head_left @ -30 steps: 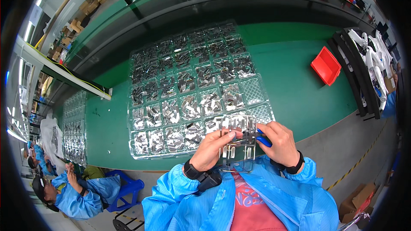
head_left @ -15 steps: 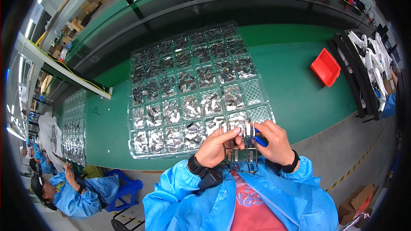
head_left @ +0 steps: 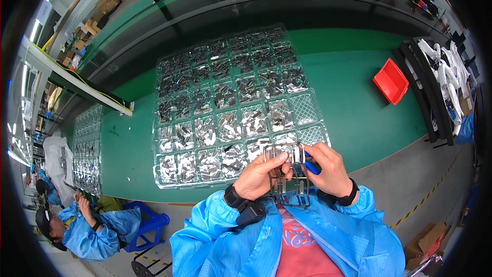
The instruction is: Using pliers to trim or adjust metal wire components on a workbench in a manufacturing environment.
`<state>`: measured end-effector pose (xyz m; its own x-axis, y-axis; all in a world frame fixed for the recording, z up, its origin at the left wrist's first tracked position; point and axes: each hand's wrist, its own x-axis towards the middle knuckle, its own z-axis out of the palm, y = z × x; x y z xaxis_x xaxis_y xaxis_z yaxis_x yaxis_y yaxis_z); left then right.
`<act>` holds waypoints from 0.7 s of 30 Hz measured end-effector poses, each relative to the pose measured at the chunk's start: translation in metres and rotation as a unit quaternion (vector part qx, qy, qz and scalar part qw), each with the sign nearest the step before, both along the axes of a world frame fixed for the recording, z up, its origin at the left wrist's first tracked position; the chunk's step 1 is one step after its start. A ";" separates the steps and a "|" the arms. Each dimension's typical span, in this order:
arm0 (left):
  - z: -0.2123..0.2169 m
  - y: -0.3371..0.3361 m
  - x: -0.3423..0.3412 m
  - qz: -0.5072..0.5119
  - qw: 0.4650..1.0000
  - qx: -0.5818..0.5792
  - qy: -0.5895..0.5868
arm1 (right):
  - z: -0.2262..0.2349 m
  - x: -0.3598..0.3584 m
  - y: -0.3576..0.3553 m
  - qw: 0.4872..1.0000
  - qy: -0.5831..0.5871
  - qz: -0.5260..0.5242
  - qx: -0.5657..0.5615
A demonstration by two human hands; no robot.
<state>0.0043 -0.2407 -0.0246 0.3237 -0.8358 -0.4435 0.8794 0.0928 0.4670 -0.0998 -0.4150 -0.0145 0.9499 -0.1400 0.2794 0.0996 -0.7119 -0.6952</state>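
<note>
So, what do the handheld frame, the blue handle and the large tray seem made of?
Frame: probably shiny metal, perhaps glossy plastic; its edges glint.
Blue handle: likely smooth plastic, from its even colour.
Large tray: apparently glossy clear plastic; the green table shows through.

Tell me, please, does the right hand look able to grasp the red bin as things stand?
Probably not: the right hand is occupied with a blue tool at the metal frame, though only green tabletop seems to lie between that hand and the red bin.
</note>
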 end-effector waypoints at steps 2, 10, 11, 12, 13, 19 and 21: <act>0.000 0.000 0.000 -0.002 1.000 0.013 0.008 | -0.001 0.001 0.000 1.000 -0.005 0.006 0.000; -0.008 0.000 0.003 -0.014 1.000 -0.016 -0.007 | 0.002 0.001 -0.003 0.998 0.010 0.023 -0.055; -0.009 -0.001 0.003 -0.017 1.000 -0.023 -0.012 | 0.000 -0.001 -0.003 0.998 0.010 0.023 -0.055; -0.009 -0.001 0.002 -0.017 1.000 -0.023 -0.012 | -0.004 -0.002 -0.004 0.998 0.010 0.015 -0.066; -0.009 -0.002 0.003 -0.024 1.000 -0.006 -0.005 | -0.006 -0.003 -0.004 0.997 0.009 0.008 -0.077; -0.018 -0.001 0.005 -0.005 0.999 -0.016 0.042 | -0.006 -0.005 -0.011 0.995 0.049 -0.038 -0.075; -0.019 0.002 0.005 0.004 0.996 -0.022 0.083 | -0.005 -0.005 -0.013 0.995 0.051 -0.040 -0.073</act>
